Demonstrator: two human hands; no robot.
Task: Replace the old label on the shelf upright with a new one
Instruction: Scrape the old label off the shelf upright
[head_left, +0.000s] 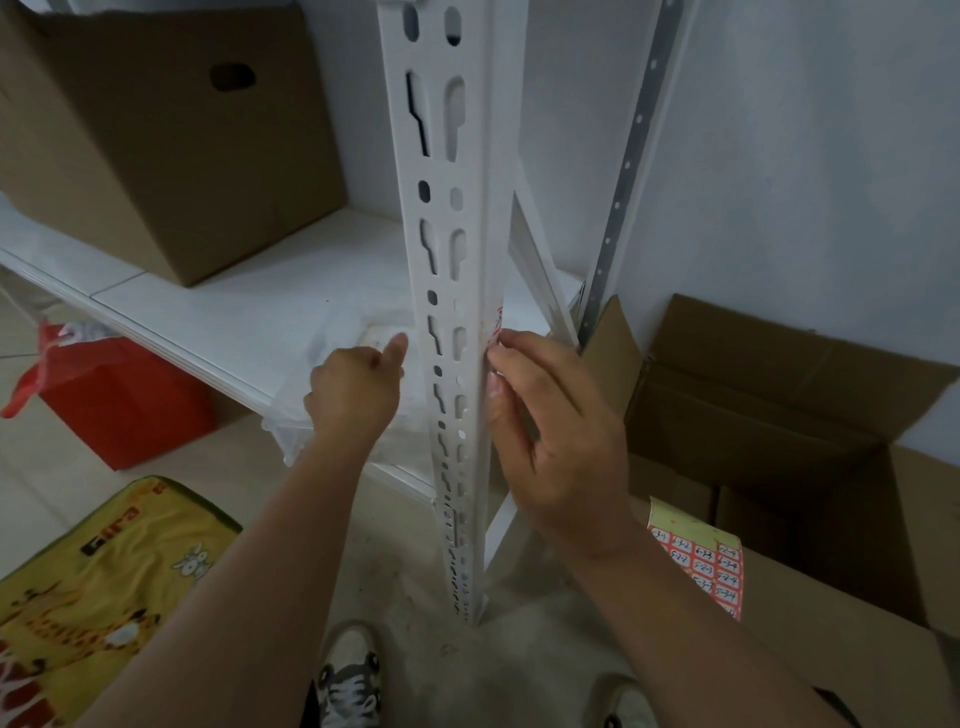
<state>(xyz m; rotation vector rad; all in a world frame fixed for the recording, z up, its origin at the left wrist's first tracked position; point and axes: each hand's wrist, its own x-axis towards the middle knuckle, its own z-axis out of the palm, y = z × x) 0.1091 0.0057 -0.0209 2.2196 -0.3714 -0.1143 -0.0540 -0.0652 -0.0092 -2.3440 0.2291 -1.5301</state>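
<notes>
Early stage: old label (498, 318) on shelf upright (457, 322) is picked at by right hand (556, 431) fingertips; left hand (358, 387), loosely curled, holds nothing; label sheet (698, 561) is left unused.

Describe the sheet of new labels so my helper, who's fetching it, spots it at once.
Start at the white shelf upright, then look right to the open cardboard box on the floor. The label sheet lies on its near flap: pale yellow backing, red stickers with handwritten numbers.

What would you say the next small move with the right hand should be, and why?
Probably keep peeling: the right hand's fingertips pinch at the red-printed label on the upright's right edge, and it still clings there. The left hand touches nothing.
</notes>
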